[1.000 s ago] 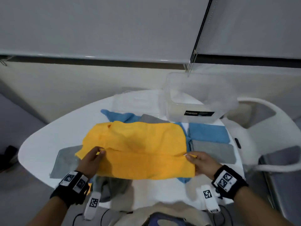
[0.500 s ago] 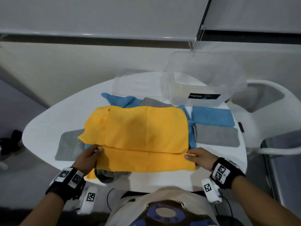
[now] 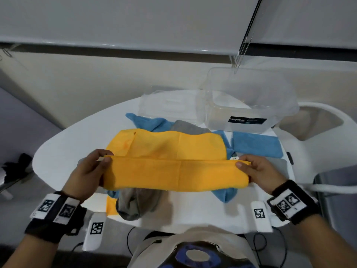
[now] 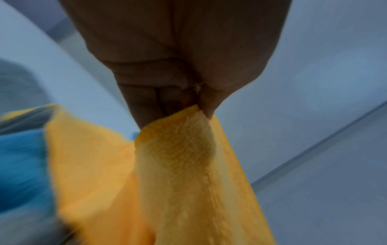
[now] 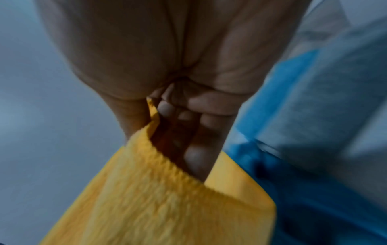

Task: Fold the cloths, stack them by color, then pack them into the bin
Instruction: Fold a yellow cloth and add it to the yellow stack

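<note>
- My left hand [image 3: 87, 172] is pinching the left end of the bright yellow microfibre cloth [image 3: 173, 163], thumb on top, fingers curled underneath.
- My right hand [image 3: 257, 171] is gripping the right end the same way, near edge lifted off the round white worktop [image 3: 63, 151].
- A folded blue cloth [image 3: 255, 144] is lying right of the yellow one, a grey one just beside it.
- The clear plastic bin [image 3: 249, 105] is sitting at the far right of the worktop.
</note>
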The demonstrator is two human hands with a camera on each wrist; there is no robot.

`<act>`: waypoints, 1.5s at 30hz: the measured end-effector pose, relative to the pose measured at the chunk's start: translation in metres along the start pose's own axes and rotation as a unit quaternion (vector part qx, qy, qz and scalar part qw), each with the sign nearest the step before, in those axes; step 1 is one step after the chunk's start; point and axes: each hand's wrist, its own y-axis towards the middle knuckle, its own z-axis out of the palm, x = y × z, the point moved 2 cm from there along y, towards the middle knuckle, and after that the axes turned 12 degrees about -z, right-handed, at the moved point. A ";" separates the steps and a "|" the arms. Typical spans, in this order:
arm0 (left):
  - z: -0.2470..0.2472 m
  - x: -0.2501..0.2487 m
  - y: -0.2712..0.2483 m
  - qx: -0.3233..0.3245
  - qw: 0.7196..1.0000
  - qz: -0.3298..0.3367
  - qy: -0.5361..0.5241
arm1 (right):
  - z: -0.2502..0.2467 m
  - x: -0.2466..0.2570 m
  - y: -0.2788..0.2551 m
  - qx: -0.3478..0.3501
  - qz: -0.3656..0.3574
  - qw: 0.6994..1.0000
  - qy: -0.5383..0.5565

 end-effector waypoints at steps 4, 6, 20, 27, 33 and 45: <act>-0.036 -0.071 -0.029 0.004 0.996 0.083 -0.043 | -0.027 0.082 -0.008 0.005 -0.094 0.995 -0.018; -0.048 -0.101 -0.036 -0.008 0.990 0.135 -0.048 | -0.036 0.113 -0.008 -0.023 -0.134 0.991 -0.006; 0.026 -0.025 0.162 -0.126 0.982 -0.005 0.138 | -0.003 -0.018 0.142 -0.114 -0.009 0.986 -0.123; 0.043 0.047 0.101 -0.084 0.969 -0.042 0.227 | 0.016 -0.095 0.058 -0.025 0.029 0.954 -0.297; 0.037 0.087 0.045 0.001 0.968 -0.087 0.236 | 0.023 -0.114 0.005 0.039 0.022 0.966 -0.256; 0.043 0.082 0.027 0.187 0.842 -0.132 0.488 | 0.079 -0.102 -0.009 0.341 0.167 0.898 -0.223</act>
